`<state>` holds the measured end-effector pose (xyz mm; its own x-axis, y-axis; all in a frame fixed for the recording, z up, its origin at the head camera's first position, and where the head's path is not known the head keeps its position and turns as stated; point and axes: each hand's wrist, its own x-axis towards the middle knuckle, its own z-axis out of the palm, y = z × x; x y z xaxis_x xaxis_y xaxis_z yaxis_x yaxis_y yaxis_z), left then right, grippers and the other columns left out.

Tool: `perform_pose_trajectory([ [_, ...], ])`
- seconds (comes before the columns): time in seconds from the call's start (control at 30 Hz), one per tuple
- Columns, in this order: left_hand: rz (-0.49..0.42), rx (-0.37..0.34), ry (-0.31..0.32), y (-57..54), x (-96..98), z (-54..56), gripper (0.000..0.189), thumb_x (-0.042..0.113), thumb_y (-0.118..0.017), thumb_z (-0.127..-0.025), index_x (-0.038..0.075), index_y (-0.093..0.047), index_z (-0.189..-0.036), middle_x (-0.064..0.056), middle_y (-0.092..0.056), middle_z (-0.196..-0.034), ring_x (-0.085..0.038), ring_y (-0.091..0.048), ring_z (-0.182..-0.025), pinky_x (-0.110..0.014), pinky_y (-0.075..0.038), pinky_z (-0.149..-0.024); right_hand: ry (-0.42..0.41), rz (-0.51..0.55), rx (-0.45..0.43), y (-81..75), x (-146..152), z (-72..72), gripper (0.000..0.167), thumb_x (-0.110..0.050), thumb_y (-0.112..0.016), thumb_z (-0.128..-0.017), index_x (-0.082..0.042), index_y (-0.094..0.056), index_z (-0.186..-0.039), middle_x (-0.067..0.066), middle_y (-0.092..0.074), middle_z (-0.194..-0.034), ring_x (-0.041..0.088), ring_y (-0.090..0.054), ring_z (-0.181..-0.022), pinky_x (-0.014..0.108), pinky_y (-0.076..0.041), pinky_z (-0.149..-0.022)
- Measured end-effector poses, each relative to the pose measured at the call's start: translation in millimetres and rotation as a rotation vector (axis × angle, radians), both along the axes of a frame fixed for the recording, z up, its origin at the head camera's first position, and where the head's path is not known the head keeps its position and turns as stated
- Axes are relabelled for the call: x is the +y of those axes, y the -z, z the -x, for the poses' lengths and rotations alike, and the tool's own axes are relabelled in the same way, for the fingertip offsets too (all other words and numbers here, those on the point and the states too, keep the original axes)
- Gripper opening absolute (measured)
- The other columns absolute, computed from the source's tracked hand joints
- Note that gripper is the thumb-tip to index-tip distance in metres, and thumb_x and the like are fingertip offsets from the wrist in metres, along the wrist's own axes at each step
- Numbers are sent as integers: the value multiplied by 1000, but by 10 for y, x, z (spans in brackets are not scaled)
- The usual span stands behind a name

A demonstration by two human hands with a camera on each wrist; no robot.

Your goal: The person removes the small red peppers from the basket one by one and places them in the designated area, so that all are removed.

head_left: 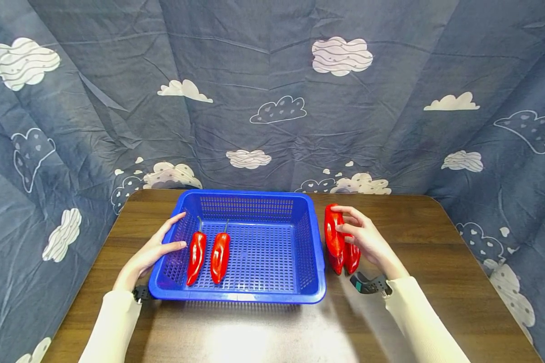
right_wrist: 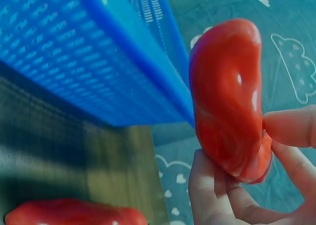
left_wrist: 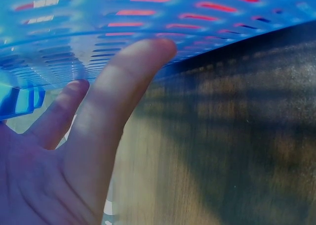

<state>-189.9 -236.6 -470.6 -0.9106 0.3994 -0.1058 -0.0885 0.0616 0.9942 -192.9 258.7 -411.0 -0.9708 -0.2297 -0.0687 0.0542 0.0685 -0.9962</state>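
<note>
Just right of the blue plastic basket (head_left: pixel 240 296), my right hand (head_left: pixel 365 237) holds a red pepper (head_left: pixel 333 233) between thumb and fingers. In the right wrist view this pepper (right_wrist: pixel 227 96) is raised upright near the basket's outer wall. Beneath it in the head view are two more red peppers (head_left: pixel 352 258), partly hidden by the held one and the hand. My left hand (head_left: pixel 152 250) is at the basket's left side, its fingers stretched out. In the left wrist view the thumb (left_wrist: pixel 123 76) lies against the slotted wall. Two red peppers (head_left: pixel 196 258) lie side by side in the basket's left part.
Under everything is a brown wooden table (head_left: pixel 436 282), with a bright glare near its front edge. A dark blue curtain (head_left: pixel 272 136) with white clouds hangs behind and around it. Black straps (head_left: pixel 372 285) sit at both wrists.
</note>
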Motion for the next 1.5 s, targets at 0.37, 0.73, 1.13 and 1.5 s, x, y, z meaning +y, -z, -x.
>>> perform_pose_trajectory([
  [0.37,3,-13,-5,-7,-6,-1,75,5,-55,-94,22,-13,-154,-30,-17,-148,-50,-35,-124,-51,-50,-85,33,30,6,117,207,-30,35,2,-50,-93,-6,-53,-127,10,-53,-110,16,-60,-93,33,-54,-78],
  [0.73,-9,-14,-6,5,2,-6,75,4,-55,-94,21,-12,-154,-29,-17,-148,-49,-34,-125,-51,-49,-86,82,72,-7,261,416,-78,36,1,-51,-95,-11,-55,-128,5,-55,-108,14,-59,-93,32,-53,-77],
  [1.13,-2,-21,-7,-8,5,-15,75,6,-55,-94,23,-13,-153,-29,-16,-149,-50,-33,-125,-52,-49,-86,127,73,-2,412,644,-133,38,2,-51,-94,-11,-54,-130,1,-56,-110,11,-60,-93,30,-54,-75],
  [1.5,-11,-36,-8,-1,4,-2,76,6,-56,-94,22,-12,-154,-28,-16,-150,-50,-32,-127,-53,-49,-86,175,14,-5,531,795,-152,40,0,-52,-94,-9,-52,-133,-2,-57,-108,9,-60,-90,28,-54,-73],
])
